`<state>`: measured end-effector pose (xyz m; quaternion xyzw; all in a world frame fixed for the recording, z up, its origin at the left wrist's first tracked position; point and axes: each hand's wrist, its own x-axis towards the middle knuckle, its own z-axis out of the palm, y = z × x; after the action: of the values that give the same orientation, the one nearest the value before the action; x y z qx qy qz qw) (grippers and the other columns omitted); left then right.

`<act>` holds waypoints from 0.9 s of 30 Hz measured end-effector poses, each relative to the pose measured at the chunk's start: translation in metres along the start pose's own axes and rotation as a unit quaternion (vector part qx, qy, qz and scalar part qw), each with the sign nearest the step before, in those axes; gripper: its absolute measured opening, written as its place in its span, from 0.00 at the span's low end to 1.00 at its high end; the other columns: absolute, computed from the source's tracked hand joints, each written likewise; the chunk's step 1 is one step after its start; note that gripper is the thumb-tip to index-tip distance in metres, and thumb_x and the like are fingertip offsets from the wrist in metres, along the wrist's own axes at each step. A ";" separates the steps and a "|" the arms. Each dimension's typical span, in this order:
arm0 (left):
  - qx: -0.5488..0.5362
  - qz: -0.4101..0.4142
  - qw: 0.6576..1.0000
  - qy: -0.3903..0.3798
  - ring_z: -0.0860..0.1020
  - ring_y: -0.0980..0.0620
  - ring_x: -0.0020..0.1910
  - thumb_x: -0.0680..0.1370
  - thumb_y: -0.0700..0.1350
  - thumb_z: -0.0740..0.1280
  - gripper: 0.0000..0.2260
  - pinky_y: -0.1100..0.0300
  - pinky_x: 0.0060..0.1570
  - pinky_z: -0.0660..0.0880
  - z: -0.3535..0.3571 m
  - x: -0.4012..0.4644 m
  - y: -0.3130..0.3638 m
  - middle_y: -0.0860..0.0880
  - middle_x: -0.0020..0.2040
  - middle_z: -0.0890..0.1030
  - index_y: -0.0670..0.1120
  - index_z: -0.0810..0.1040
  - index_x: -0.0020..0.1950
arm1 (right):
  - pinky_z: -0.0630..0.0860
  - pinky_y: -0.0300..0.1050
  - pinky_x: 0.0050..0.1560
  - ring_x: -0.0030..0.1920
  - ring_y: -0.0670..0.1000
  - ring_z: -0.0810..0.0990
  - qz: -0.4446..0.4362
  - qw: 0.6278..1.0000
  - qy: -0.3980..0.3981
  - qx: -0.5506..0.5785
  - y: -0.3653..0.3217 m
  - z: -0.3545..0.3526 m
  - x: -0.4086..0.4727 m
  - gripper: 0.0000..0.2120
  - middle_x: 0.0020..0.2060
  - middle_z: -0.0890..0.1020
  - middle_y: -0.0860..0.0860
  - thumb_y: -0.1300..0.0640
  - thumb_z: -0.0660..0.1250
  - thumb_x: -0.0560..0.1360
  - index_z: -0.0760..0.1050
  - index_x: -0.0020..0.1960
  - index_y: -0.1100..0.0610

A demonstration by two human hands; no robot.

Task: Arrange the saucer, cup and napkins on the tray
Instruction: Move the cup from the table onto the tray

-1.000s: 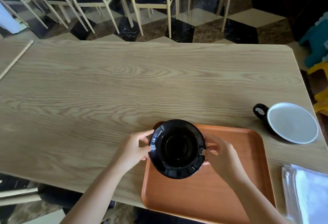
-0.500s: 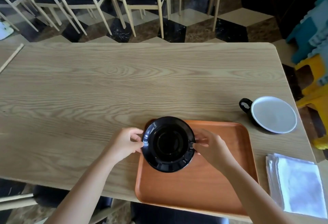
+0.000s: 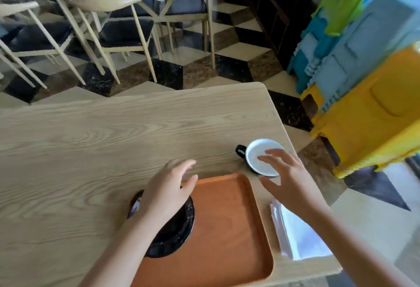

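A black saucer [image 3: 176,234] lies on the left part of the orange tray [image 3: 229,230], partly hidden under my left forearm. My left hand [image 3: 169,187] hovers above it, fingers spread, holding nothing. A black cup with a white inside [image 3: 259,158] stands on the table just beyond the tray's far right corner, its handle pointing left. My right hand [image 3: 287,179] is spread over the cup's near right rim, without gripping it. A stack of white napkins [image 3: 297,235] lies on the table to the right of the tray.
The wooden table [image 3: 91,141] ends close to the right of the cup and napkins. Stacked yellow, blue and green plastic furniture [image 3: 363,82] stands to the right. Chairs [image 3: 122,34] and other tables stand on the checkered floor beyond.
Both hands have let go of the saucer, which now rests on the tray. My right hand has moved right to the cup. The view has swung to the right.
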<state>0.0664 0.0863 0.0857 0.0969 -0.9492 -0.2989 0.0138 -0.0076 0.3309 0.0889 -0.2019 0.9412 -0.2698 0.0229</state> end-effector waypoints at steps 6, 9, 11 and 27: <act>0.130 0.206 0.970 -0.004 0.67 0.42 0.69 0.70 0.44 0.71 0.30 0.46 0.58 0.74 0.072 0.049 0.041 0.40 0.72 0.66 0.48 0.66 0.70 | 0.66 0.55 0.65 0.72 0.59 0.55 0.052 0.990 -0.062 -0.112 0.061 -0.003 0.016 0.35 0.74 0.54 0.57 0.45 0.70 0.69 0.59 0.71 0.49; 0.215 0.215 0.948 -0.090 0.50 0.43 0.76 0.73 0.47 0.68 0.33 0.45 0.67 0.64 0.097 0.068 0.048 0.41 0.77 0.49 0.51 0.56 0.74 | 0.68 0.55 0.65 0.72 0.57 0.56 0.075 0.988 -0.098 -0.090 0.072 0.005 0.022 0.38 0.75 0.50 0.55 0.43 0.69 0.68 0.55 0.72 0.48; 0.261 0.206 0.935 -0.128 0.43 0.46 0.76 0.75 0.49 0.66 0.33 0.49 0.70 0.59 0.105 0.078 0.051 0.44 0.78 0.43 0.52 0.52 0.75 | 0.71 0.53 0.63 0.70 0.56 0.63 0.078 0.989 -0.107 -0.059 0.077 0.009 0.024 0.38 0.74 0.56 0.54 0.44 0.70 0.67 0.58 0.71 0.51; 0.072 0.205 0.975 -0.058 0.74 0.43 0.58 0.63 0.50 0.78 0.23 0.52 0.56 0.72 0.087 0.080 0.038 0.42 0.58 0.76 0.43 0.80 0.55 | 0.75 0.54 0.58 0.61 0.56 0.77 -0.028 0.999 -0.030 0.001 0.069 0.003 0.019 0.30 0.65 0.74 0.54 0.51 0.77 0.61 0.75 0.61 0.58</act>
<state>-0.0260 0.1507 0.0333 -0.1161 -0.9671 -0.2261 0.0129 -0.0500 0.3753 0.0518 -0.2358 0.9340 -0.2648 0.0436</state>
